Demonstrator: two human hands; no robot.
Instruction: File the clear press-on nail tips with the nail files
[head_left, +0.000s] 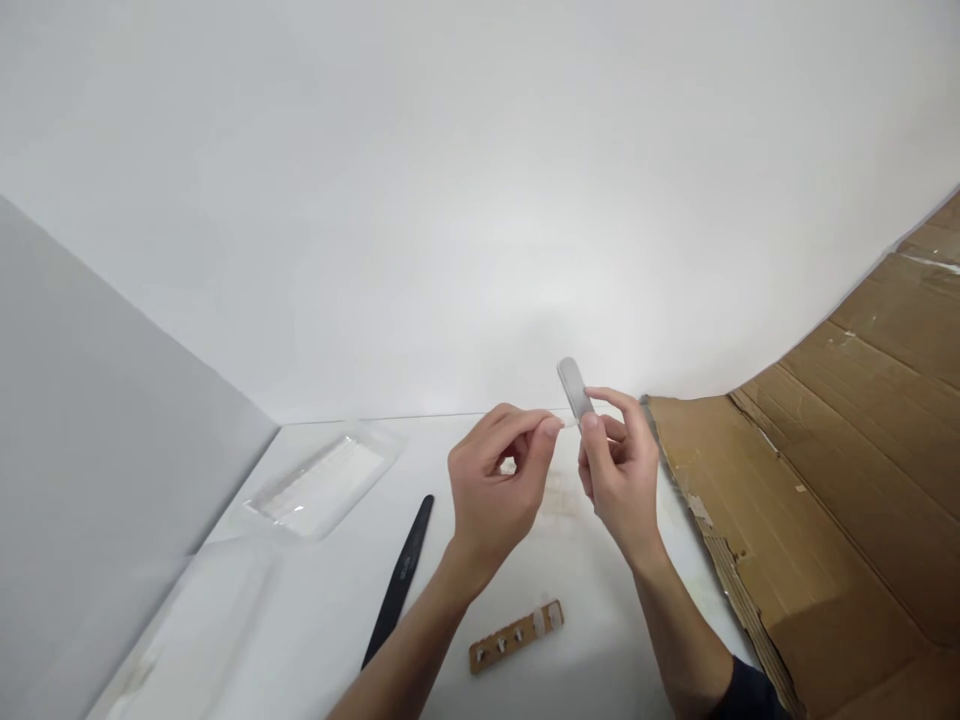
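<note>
While both hands are raised above the white counter (600,650), nearest to me lies a small brown strip of board with a row of metal studs (516,636), flat and untouched; just to its left a long, slim black flat tool (400,580) lies at an angle, also let alone; a flattened sheet of brown cardboard (825,500) covers the right side of the counter. Above these, the right hand (621,470) has its fingers closed on the lower end of a small, pale grey oblong piece with rounded ends (574,386), holding it upright so most of it stands free above the fingertips, probably to keep it in plain sight; the left hand (495,480) meets it from the other side, thumb and forefinger pinched just at its lower edge; whether they grip something thin and clear there, I cannot tell. Farther off to the left, a clear plastic tray holding something white (322,482) rests near the plain white wall (480,200).
</note>
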